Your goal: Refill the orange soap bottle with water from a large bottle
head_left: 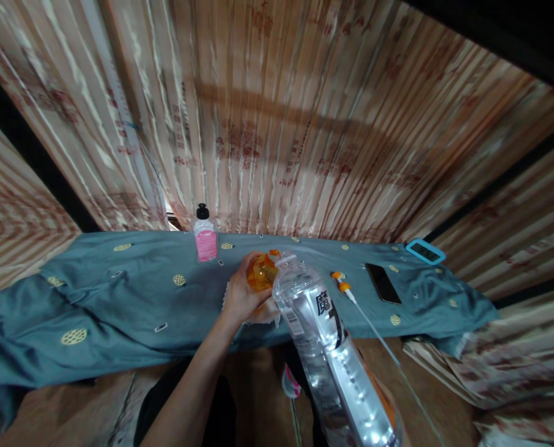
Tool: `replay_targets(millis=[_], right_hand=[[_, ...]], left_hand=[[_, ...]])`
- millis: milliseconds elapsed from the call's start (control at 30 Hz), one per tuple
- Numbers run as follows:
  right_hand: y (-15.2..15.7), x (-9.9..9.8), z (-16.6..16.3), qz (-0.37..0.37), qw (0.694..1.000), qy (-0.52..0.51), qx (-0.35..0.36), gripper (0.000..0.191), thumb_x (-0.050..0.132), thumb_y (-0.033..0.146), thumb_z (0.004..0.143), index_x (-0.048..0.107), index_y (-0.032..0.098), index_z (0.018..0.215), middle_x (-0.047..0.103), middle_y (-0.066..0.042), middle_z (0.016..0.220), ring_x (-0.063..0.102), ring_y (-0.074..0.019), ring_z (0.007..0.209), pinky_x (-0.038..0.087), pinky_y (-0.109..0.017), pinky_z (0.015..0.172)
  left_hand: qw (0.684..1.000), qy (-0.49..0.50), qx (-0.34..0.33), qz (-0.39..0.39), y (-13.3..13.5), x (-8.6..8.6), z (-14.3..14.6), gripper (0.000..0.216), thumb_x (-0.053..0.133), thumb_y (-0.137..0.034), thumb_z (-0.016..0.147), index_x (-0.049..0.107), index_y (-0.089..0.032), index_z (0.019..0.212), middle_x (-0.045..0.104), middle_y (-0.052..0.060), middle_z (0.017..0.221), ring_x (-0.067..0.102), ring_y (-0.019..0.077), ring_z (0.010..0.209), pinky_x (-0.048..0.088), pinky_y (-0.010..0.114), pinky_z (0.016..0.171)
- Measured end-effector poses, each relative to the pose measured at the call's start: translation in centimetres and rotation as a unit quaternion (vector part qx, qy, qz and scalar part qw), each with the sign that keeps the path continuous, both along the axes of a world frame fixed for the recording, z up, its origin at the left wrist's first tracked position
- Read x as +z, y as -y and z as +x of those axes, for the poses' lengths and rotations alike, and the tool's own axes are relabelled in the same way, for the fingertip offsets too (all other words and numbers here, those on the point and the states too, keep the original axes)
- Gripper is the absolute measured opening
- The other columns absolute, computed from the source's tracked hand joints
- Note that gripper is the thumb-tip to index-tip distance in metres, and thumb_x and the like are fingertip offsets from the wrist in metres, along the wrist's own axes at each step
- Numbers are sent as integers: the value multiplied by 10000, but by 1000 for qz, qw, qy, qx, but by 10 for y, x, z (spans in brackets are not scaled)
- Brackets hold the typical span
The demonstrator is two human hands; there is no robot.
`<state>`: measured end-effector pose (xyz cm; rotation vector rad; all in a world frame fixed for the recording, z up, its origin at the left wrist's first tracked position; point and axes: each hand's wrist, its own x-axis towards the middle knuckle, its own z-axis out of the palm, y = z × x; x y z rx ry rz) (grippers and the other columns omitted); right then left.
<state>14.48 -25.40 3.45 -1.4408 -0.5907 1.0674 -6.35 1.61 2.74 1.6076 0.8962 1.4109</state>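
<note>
A teal embroidered cloth spans the middle of the frame beneath striped curtains. A large clear plastic bottle rises from the lower right, tilted so its open mouth meets the small orange container at centre; liquid remains in the big bottle, so the pouring looks unfinished. The left hand is closed around the orange container, forearm stretched forward from the bottom centre. The right hand is hidden behind the bottle's base, its grip impossible to judge. Upper centre stands a pink-labelled bottle; right of centre lie a black phone and a blue case.
</note>
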Motion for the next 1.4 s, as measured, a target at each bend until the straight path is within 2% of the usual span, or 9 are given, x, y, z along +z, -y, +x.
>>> replay_targets(millis=[167, 367, 500, 667, 800, 1000, 1133, 1300, 1400], right_hand=[[-10, -18, 17, 19, 995, -62, 81, 687, 760, 948, 977, 935, 283, 958, 912, -112, 904, 925, -431, 886, 807, -568, 854], [-4, -25, -15, 42, 998, -35, -15, 604, 591, 812, 1150, 951, 337, 1052, 927, -83, 971, 926, -398, 892, 806, -532, 895], [-5, -37, -13, 61, 998, -4, -29, 567, 687, 854, 1087, 937, 345, 1073, 939, -65, 1059, 933, -382, 1014, 777, -505, 975], [-7, -43, -4, 50, 996, -36, -61, 627, 929, 948, 832, 939, 341, 990, 923, -51, 970, 928, -373, 963, 784, -447, 844], [-7, -30, -2, -5, 991, -133, 35, 759, 719, 999, 977, 925, 270, 944, 883, -105, 843, 909, -363, 814, 764, -408, 616], [-1, -20, -10, -7, 998, -53, 33, 719, 460, 860, 1180, 905, 311, 1047, 924, -84, 966, 924, -360, 917, 814, -492, 848], [0, -24, -4, 3, 998, -23, 57, 734, 485, 875, 1158, 935, 312, 1021, 916, -136, 965, 902, -421, 830, 810, -576, 799], [-4, -32, 27, 43, 988, 29, 145, 791, 497, 932, 1125, 935, 288, 985, 872, -96, 771, 853, -351, 602, 754, -439, 523], [-4, -38, 29, 95, 989, 7, 115, 647, 739, 885, 1049, 930, 276, 943, 880, -105, 776, 847, -351, 588, 736, -422, 488]], left_hand=[[1000, -9, 4, -4, 1, 1, 0, 746, 1034, -367, 677, 682, -281, 1329, 894, 65, 1254, 902, 345, 1157, 737, 484, 1061], [1000, -9, 14, -1, -1, -3, 1, 743, 1037, -445, 699, 686, -279, 1333, 891, 66, 1267, 897, 339, 1155, 732, 478, 1062], [1000, -9, 12, 2, -1, -1, 1, 725, 1044, -431, 713, 697, -271, 1328, 894, 66, 1252, 896, 329, 1163, 729, 454, 1066], [1000, -4, 14, 0, 1, 4, 1, 718, 1040, -476, 702, 711, -268, 1306, 903, 59, 1214, 903, 342, 1138, 737, 472, 1052], [1000, -2, 15, -6, 0, 3, 1, 730, 1058, -454, 672, 717, -276, 1292, 907, 54, 1199, 906, 338, 1121, 738, 458, 1035], [1000, 5, 14, -11, -1, 2, 1, 728, 1069, -405, 660, 723, -283, 1289, 909, 47, 1186, 907, 329, 1108, 739, 446, 1030], [1000, 12, 5, -12, 0, 3, 1, 726, 1069, -412, 671, 720, -270, 1292, 910, 63, 1214, 908, 331, 1131, 734, 458, 1064], [1000, 4, 9, -8, -1, 4, -1, 748, 1075, -420, 668, 726, -255, 1309, 901, 88, 1272, 900, 346, 1176, 729, 485, 1096], [1000, -5, 10, -3, 0, 5, -2, 728, 1076, -397, 681, 728, -260, 1305, 895, 85, 1287, 892, 340, 1193, 722, 477, 1111]])
